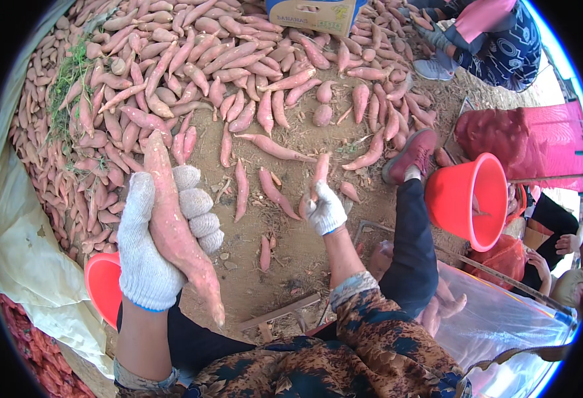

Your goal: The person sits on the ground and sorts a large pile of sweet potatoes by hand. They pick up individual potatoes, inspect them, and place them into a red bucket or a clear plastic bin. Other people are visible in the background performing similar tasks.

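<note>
My left hand, in a white knitted work glove, grips a long, tapering sweet potato raised close to the camera. Its narrow tip hangs down past my wrist. Farther forward, my right hand is gloved too and closed around a smaller sweet potato, low over the soil; the fingers are partly hidden. Several loose sweet potatoes lie on the ground between my hands, one of them slender and upright in the view. Ahead spreads a large heap of sweet potatoes.
A red plastic bucket tilts beside my right leg; another red container sits by my left wrist. At the heap stands a cardboard box. A person crouches upper right. Clear plastic bagging lies lower right, near a wooden piece.
</note>
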Action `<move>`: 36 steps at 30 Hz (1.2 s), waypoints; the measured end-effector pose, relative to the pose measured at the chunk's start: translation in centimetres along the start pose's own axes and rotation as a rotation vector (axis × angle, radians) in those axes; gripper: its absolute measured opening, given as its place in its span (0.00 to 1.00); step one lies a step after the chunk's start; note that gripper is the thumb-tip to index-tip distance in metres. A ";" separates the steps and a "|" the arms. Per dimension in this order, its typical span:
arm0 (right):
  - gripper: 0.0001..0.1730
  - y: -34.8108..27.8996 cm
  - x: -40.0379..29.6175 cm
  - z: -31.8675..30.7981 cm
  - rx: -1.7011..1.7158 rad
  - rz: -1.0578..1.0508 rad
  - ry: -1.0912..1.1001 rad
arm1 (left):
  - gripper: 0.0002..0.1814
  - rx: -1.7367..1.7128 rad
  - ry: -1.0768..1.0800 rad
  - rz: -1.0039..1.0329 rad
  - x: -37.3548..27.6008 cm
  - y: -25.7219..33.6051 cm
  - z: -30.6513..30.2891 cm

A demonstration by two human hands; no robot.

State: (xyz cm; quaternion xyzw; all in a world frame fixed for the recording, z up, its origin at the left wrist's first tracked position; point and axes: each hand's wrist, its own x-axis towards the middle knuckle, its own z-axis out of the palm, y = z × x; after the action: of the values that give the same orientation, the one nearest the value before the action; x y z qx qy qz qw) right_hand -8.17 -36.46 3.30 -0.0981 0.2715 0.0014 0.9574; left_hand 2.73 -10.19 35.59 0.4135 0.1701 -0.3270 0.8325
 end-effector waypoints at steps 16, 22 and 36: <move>0.21 -1.9 -5.9 17.5 -0.833 0.156 -0.139 | 0.48 0.072 -0.212 -0.067 1.7 -2.7 -1.0; 0.32 -10.6 4.8 0.4 -1.347 -0.249 1.057 | 0.45 -0.058 -0.093 -0.081 0.3 -1.8 0.4; 0.16 -11.9 9.8 -2.3 -0.683 -0.228 1.164 | 0.43 -0.034 -0.030 -0.035 -0.2 -1.5 0.4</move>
State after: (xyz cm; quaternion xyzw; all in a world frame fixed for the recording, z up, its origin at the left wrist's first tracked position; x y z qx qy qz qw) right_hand -0.34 -49.10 -1.53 -0.4073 0.7145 -0.0669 0.5649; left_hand 1.56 -11.10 35.10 0.3914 0.1702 -0.3446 0.8361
